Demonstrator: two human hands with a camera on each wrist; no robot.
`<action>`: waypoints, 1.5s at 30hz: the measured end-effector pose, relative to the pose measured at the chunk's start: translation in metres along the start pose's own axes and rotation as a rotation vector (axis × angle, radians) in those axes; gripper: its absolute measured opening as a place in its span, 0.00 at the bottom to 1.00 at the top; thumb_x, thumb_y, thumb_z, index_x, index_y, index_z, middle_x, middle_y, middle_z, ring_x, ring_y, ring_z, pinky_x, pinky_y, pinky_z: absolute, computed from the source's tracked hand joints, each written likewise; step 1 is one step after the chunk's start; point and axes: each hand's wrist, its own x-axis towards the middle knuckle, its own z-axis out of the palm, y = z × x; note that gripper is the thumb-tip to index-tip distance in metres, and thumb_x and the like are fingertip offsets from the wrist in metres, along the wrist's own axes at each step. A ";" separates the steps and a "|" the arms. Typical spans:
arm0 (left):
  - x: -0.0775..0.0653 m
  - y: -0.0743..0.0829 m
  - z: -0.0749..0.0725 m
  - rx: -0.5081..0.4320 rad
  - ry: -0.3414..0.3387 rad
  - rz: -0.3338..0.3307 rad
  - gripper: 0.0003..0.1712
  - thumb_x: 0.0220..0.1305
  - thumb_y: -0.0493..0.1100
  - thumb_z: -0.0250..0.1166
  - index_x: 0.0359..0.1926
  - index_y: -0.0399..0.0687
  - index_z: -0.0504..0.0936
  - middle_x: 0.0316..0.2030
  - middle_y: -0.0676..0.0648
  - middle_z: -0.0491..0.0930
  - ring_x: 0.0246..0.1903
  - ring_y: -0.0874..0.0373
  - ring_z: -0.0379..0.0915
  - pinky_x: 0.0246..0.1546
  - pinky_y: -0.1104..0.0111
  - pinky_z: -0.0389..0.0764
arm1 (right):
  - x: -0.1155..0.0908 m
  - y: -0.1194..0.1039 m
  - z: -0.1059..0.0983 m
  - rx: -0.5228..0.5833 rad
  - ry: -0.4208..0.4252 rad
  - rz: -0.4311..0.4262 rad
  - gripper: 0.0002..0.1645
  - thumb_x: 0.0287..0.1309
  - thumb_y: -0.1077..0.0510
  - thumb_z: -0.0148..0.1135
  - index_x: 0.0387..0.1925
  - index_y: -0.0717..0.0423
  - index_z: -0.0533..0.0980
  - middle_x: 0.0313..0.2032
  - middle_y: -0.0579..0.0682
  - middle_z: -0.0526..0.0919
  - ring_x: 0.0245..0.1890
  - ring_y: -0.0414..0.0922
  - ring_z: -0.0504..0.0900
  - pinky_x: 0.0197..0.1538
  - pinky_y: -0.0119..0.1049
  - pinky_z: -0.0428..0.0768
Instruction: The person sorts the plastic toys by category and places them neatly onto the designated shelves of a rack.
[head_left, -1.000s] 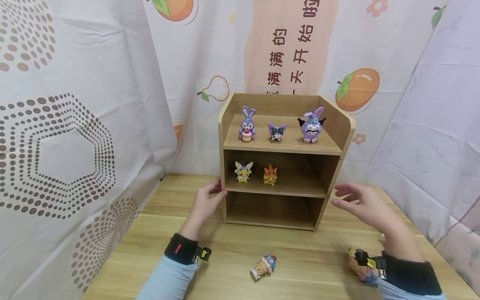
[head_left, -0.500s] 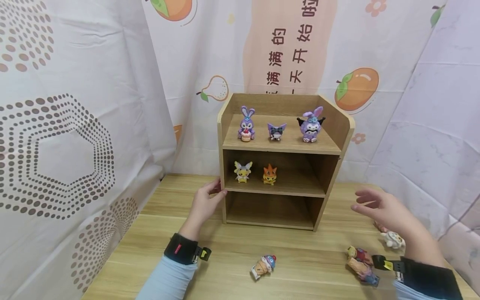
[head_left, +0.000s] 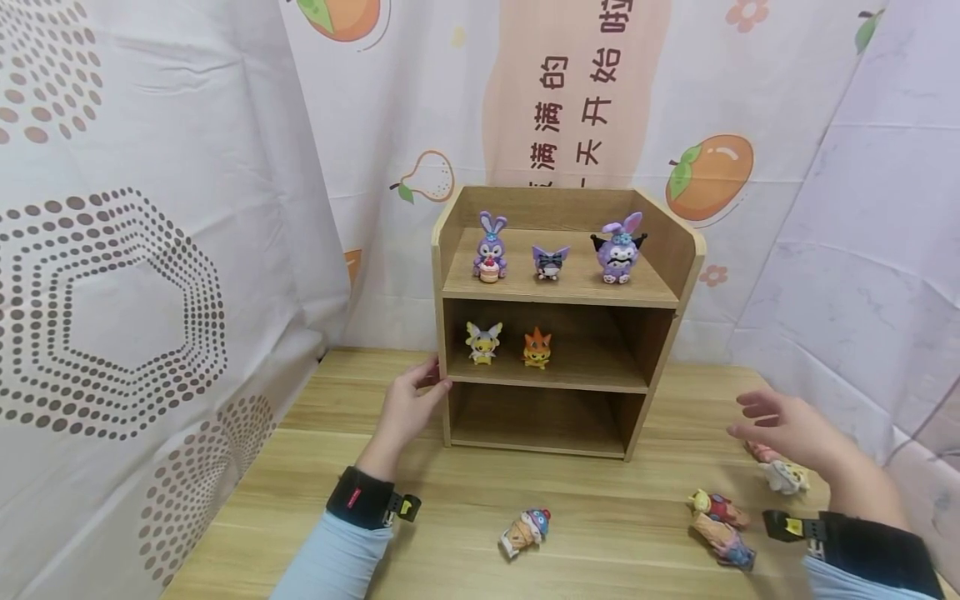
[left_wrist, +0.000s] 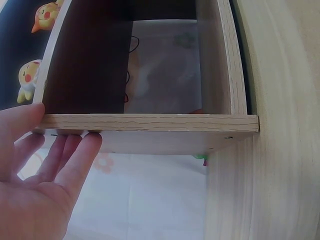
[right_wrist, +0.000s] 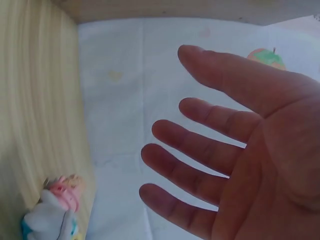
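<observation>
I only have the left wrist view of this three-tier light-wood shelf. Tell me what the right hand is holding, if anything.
Observer: Nothing. The right hand is empty, out to the right of the three-tier light-wood shelf.
Operator: Describe whatever stands at the right end of its top tier.
Observer: A purple rabbit-eared figurine with black points on both sides of its head.
Operator: Now report what lies on the table directly in front.
Observer: On the light-wood table lies a tan cone-patterned figurine with a blue top and a red tip.
</observation>
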 end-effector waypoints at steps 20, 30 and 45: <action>-0.001 0.000 0.000 0.007 -0.002 -0.001 0.28 0.63 0.43 0.67 0.63 0.41 0.72 0.50 0.43 0.78 0.47 0.53 0.74 0.48 0.59 0.80 | -0.009 0.048 0.003 -0.091 -0.139 0.013 0.32 0.52 0.55 0.69 0.53 0.73 0.71 0.45 0.72 0.77 0.44 0.67 0.75 0.40 0.58 0.79; -0.002 0.001 0.001 -0.004 0.012 0.007 0.29 0.61 0.41 0.67 0.62 0.40 0.72 0.49 0.43 0.79 0.46 0.53 0.75 0.49 0.54 0.79 | -0.007 0.063 0.011 -0.134 -0.188 0.037 0.30 0.39 0.65 0.67 0.50 0.70 0.75 0.42 0.64 0.80 0.41 0.60 0.76 0.39 0.55 0.78; -0.001 0.002 0.000 0.006 0.002 -0.017 0.29 0.62 0.43 0.67 0.63 0.42 0.72 0.51 0.44 0.78 0.47 0.57 0.74 0.49 0.59 0.79 | -0.010 0.082 0.025 -0.222 -0.140 0.000 0.31 0.30 0.69 0.69 0.46 0.70 0.78 0.42 0.68 0.80 0.45 0.63 0.75 0.44 0.59 0.76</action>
